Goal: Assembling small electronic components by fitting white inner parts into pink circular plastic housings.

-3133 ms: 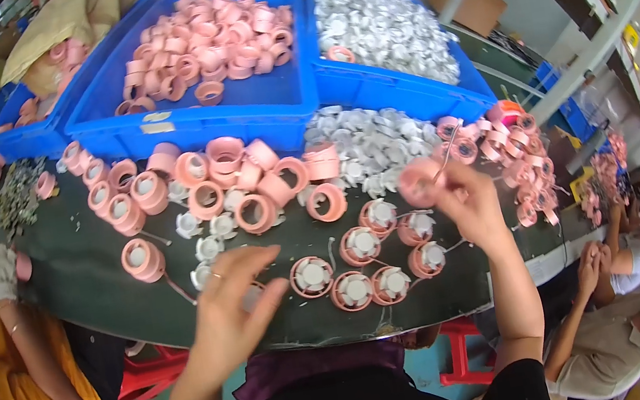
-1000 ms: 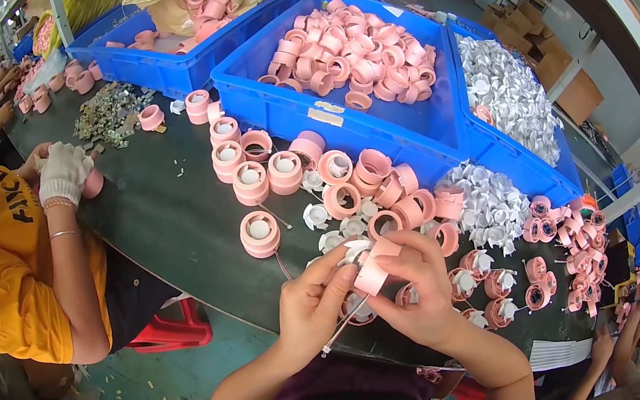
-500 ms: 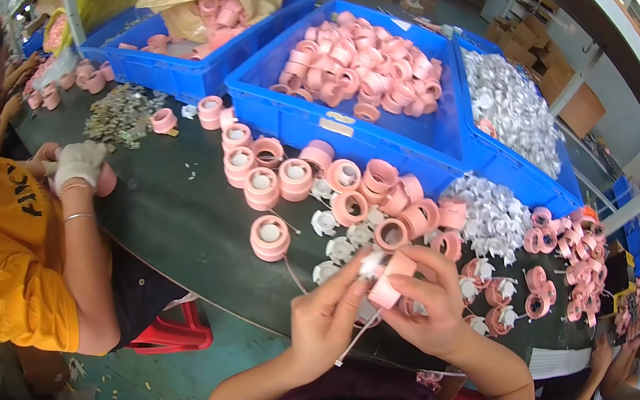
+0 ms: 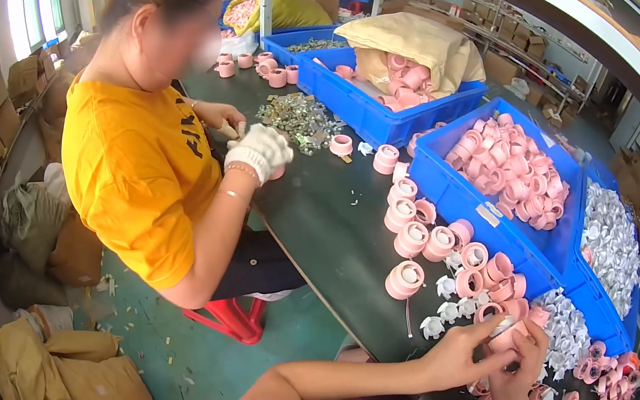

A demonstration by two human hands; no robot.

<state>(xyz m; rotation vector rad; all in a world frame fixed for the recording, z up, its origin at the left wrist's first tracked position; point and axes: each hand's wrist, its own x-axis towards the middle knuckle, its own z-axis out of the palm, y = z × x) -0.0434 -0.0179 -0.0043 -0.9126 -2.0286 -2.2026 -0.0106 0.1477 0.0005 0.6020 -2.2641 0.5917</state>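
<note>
From where I stand, the wearer's left hand (image 4: pixel 455 356) and right hand (image 4: pixel 523 370) meet over the near end of the dark worktop (image 4: pixel 326 237), and the pink ring (image 4: pixel 500 342) is up between them. Each grip is clamped on that ring, the left with fingers and thumb spread along one side, the right curled round the other; a bit of white insert (image 4: pixel 508 322) shows at its upper edge. Just beyond the fingers lie more pink housings (image 4: pixel 405 279), several with white discs in them, and loose white pieces (image 4: pixel 563 333) are heaped beside a blue bin (image 4: pixel 483 216) full of similar rings. Across the worktop's corner sits a co-worker in a yellow shirt (image 4: pixel 135 183) (one white glove (image 4: pixel 262 152) on, I notice), near a scatter of small, metallic-looking parts (image 4: pixel 297 120).
</note>
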